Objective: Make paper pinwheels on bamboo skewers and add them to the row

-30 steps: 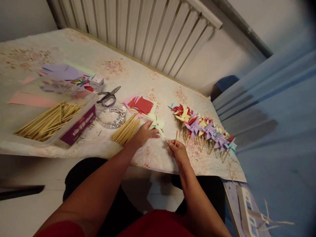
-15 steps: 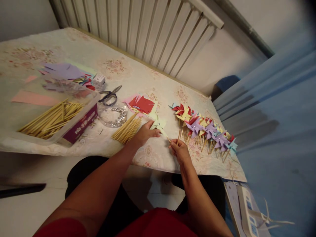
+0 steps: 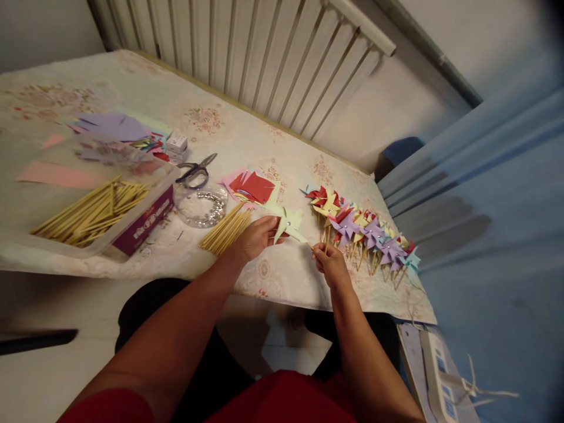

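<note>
A pale green paper pinwheel (image 3: pixel 288 223) with a shiny bead at its middle is held between my hands, above the table. My left hand (image 3: pixel 261 236) pinches it by the paper blades from the left; the fingertips are partly hidden behind the paper. Its thin wooden stick runs down to the right, where the fingers of my right hand (image 3: pixel 330 263) close on the end. Right of it stand several finished pinwheels (image 3: pixel 370 232) in red, yellow, purple and blue. A pile of wooden sticks (image 3: pixel 225 229) lies by my left wrist.
Cut paper squares (image 3: pixel 255 187) lie behind my left hand. A round clear dish of silver beads (image 3: pixel 201 208), scissors (image 3: pixel 196 170), small boxes (image 3: pixel 177 144) and a clear plastic tub of sticks (image 3: pixel 145 220) are to the left. A power strip (image 3: pixel 438 376) is at lower right.
The pinwheel has turned and its blades now face me more openly, a little farther right. My right hand has moved right with the stick end.
</note>
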Tool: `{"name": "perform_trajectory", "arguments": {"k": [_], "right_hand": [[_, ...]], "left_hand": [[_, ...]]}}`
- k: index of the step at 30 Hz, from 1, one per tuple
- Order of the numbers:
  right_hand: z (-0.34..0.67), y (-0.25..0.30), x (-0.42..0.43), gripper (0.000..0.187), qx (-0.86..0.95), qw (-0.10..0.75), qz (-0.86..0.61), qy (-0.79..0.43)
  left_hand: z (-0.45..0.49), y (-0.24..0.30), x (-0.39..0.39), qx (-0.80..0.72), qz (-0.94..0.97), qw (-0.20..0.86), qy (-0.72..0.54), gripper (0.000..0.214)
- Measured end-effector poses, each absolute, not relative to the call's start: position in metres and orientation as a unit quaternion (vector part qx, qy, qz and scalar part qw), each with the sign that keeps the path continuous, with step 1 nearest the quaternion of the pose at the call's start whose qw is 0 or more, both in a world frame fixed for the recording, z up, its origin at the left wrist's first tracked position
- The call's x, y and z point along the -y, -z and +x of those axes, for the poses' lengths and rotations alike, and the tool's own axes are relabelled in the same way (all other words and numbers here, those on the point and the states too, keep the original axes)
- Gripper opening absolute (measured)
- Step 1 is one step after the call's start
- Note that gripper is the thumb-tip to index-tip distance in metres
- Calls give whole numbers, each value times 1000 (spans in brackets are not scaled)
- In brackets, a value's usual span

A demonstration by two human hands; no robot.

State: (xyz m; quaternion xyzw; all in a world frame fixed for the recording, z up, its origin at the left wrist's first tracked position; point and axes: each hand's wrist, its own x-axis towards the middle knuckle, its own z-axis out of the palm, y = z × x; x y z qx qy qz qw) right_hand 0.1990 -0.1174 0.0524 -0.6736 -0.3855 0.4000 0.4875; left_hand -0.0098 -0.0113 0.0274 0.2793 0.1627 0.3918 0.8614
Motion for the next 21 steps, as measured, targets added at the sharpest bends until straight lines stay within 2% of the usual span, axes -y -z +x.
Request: {"name": "perform_trajectory", "arguments": {"k": [12,21], "right_hand": [[196,-46,118,22,393,480,-682,-387],[178,-37,114,28,289,570,-651,-409]], "left_hand": [[-9,-28,12,-169,274,860,-396,23],[-3,-23,16,-217,241,858,-398,23]]}}
